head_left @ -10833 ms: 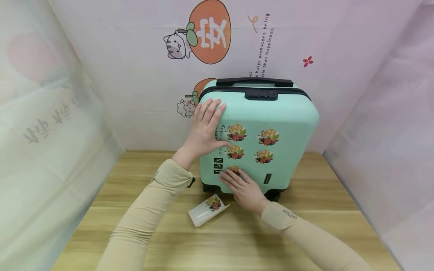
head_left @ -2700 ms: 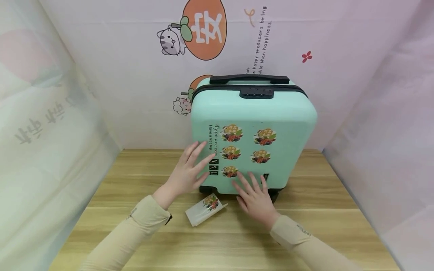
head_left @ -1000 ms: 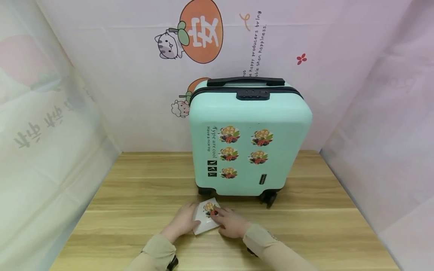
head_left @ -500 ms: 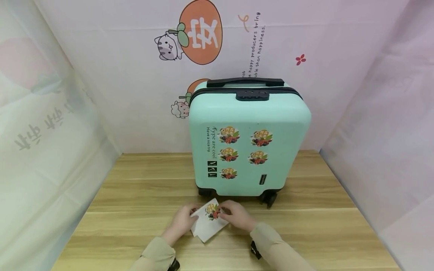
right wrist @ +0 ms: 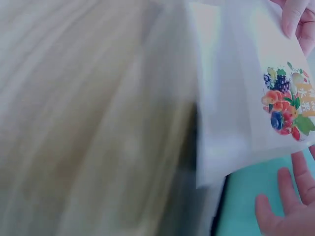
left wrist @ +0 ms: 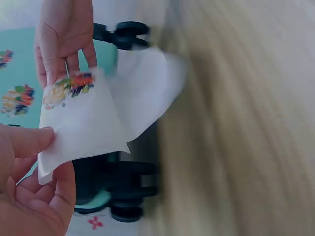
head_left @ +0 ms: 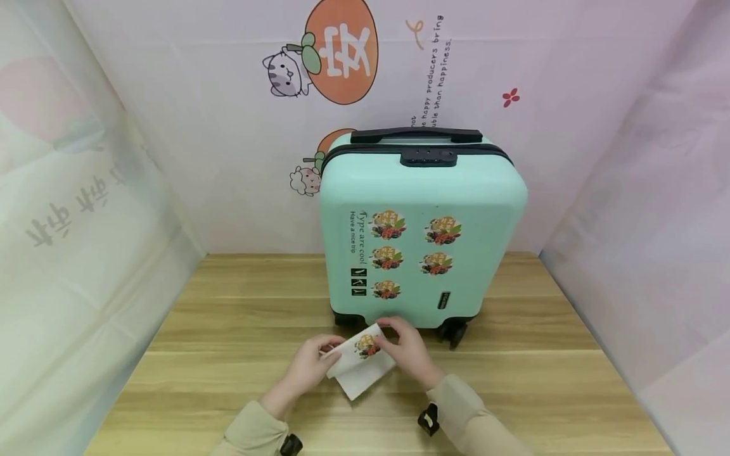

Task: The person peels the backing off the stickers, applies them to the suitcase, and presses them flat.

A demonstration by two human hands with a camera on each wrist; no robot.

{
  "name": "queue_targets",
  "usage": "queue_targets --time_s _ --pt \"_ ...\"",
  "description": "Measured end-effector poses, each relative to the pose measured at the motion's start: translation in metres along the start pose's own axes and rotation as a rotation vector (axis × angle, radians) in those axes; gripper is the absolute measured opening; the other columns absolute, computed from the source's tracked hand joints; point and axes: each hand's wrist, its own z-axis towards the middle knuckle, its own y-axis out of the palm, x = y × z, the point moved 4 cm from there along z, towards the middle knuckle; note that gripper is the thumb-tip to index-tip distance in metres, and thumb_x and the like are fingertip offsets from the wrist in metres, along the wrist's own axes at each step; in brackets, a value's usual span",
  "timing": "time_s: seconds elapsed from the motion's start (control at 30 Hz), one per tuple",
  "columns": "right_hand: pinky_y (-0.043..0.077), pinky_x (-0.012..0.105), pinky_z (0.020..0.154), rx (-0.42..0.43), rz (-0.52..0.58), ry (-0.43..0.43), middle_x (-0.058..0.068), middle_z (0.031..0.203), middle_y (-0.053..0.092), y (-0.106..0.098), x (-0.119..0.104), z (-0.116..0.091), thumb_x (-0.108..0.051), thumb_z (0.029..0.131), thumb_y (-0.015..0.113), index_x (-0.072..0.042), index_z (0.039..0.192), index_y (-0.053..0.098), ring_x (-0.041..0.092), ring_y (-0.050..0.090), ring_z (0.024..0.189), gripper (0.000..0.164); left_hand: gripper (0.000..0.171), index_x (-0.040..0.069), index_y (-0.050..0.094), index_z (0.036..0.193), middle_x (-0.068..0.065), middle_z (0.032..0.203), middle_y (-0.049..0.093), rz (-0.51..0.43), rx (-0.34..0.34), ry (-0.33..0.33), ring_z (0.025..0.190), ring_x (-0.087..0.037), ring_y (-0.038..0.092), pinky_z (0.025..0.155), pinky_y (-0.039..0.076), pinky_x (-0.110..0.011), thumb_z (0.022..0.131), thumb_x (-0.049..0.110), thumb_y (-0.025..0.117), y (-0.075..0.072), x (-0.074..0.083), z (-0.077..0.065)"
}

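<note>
A white sticker sheet (head_left: 355, 380), folded over on itself, is held up off the table just before the suitcase. One round fruit sticker (head_left: 367, 346) shows on its raised flap. My left hand (head_left: 310, 362) pinches the left edge of the sheet, with the thumb (left wrist: 37, 140) on the front and fingers curled behind. My right hand (head_left: 409, 351) pinches the opposite edge beside the sticker; in the right wrist view its other fingers (right wrist: 290, 196) spread below the sheet. The mint-green suitcase (head_left: 422, 190) stands upright with several matching fruit stickers in two columns, three left and two right.
The suitcase rests on black wheels (head_left: 453, 330) on the wooden table (head_left: 228, 380). Printed fabric (head_left: 228, 126) hangs behind it and along both sides. Black straps (head_left: 429, 419) hang at the wrists.
Both hands have left the suitcase front and taken the sticker sheet by its edges. The sheet, earlier lying on the table, has been raised, its lower part unfolding and swinging down.
</note>
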Motion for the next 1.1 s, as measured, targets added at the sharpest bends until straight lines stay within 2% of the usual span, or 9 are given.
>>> queue_targets --time_s 0.1,0.2,0.4,0.5,0.67,0.83,0.9,0.97,1.1 --pt "0.054 0.034 0.078 0.025 0.026 0.035 0.007 0.099 0.065 -0.007 -0.005 0.0 -0.012 0.086 0.069 -0.005 0.103 0.066 0.022 0.062 0.091 0.019 0.019 0.001 0.068 0.104 -0.01 0.096 0.069 -0.016 -0.006 -0.01 0.083 -0.018 0.062 0.069 0.051 -0.022 0.086 0.0 0.064 -0.005 0.011 0.001" --pt "0.053 0.024 0.07 0.023 0.089 0.074 0.005 0.091 0.064 -0.011 -0.009 0.002 -0.009 0.085 0.068 -0.007 0.097 0.066 0.014 0.06 0.08 0.013 0.018 0.004 0.069 0.103 -0.008 0.097 0.069 0.023 0.011 0.015 0.085 -0.018 0.063 0.072 0.052 -0.025 0.086 0.001 0.065 -0.01 0.021 0.002" --pt "0.05 0.022 0.063 0.039 0.15 0.078 0.008 0.085 0.064 -0.017 -0.02 0.003 -0.006 0.085 0.068 -0.003 0.094 0.065 0.009 0.057 0.071 0.01 0.022 0.006 0.068 0.107 -0.007 0.106 0.068 0.149 0.09 0.108 0.099 -0.023 0.064 0.088 0.051 -0.041 0.085 0.008 0.068 -0.016 0.037 0.006" --pt "0.05 0.022 0.064 0.039 0.178 0.087 0.008 0.086 0.064 -0.018 -0.024 0.003 -0.004 0.085 0.068 -0.003 0.094 0.065 0.009 0.058 0.071 0.01 0.025 0.006 0.068 0.109 -0.007 0.11 0.067 0.178 0.128 0.158 0.103 -0.024 0.063 0.091 0.05 -0.043 0.085 0.012 0.069 -0.018 0.044 0.009" --pt "0.05 0.022 0.065 0.062 0.194 0.085 0.008 0.086 0.064 -0.019 -0.027 0.003 -0.003 0.084 0.068 -0.002 0.093 0.065 0.009 0.059 0.072 0.009 0.02 0.003 0.07 0.104 -0.006 0.102 0.068 0.127 0.164 0.207 0.096 -0.021 0.065 0.085 0.054 -0.036 0.084 0.008 0.069 -0.019 0.054 0.014" --pt "0.051 0.022 0.066 0.092 0.187 0.067 0.008 0.087 0.065 -0.021 -0.028 0.001 -0.005 0.084 0.068 -0.003 0.095 0.066 0.011 0.06 0.074 0.011 0.012 0.005 0.073 0.093 -0.004 0.091 0.07 0.01 0.185 0.169 0.085 -0.018 0.067 0.075 0.056 -0.026 0.082 0.001 0.069 -0.02 0.058 0.018" --pt "0.052 0.022 0.068 0.109 0.154 0.031 0.006 0.089 0.065 -0.023 -0.029 0.0 -0.008 0.084 0.069 -0.004 0.1 0.066 0.012 0.061 0.078 0.017 0.011 0.006 0.074 0.092 -0.004 0.091 0.071 -0.026 0.177 0.133 0.083 -0.017 0.067 0.072 0.056 -0.023 0.083 0.001 0.069 -0.02 0.058 0.02" --pt "0.054 0.024 0.071 0.135 0.095 -0.049 0.006 0.094 0.065 -0.025 -0.032 -0.002 -0.01 0.084 0.07 -0.004 0.104 0.065 0.014 0.062 0.082 0.022 0.011 0.007 0.074 0.092 -0.005 0.091 0.072 -0.063 0.161 0.096 0.082 -0.016 0.067 0.07 0.055 -0.022 0.084 0.002 0.068 -0.019 0.057 0.021" --pt "0.055 0.031 0.075 0.211 -0.091 -0.327 0.007 0.102 0.062 -0.03 -0.042 -0.006 -0.007 0.08 0.073 -0.001 0.106 0.065 0.018 0.061 0.089 0.028 0.011 0.008 0.075 0.093 -0.007 0.091 0.072 -0.14 0.122 0.027 0.077 -0.014 0.065 0.065 0.053 -0.02 0.086 0.005 0.067 -0.018 0.055 0.025"
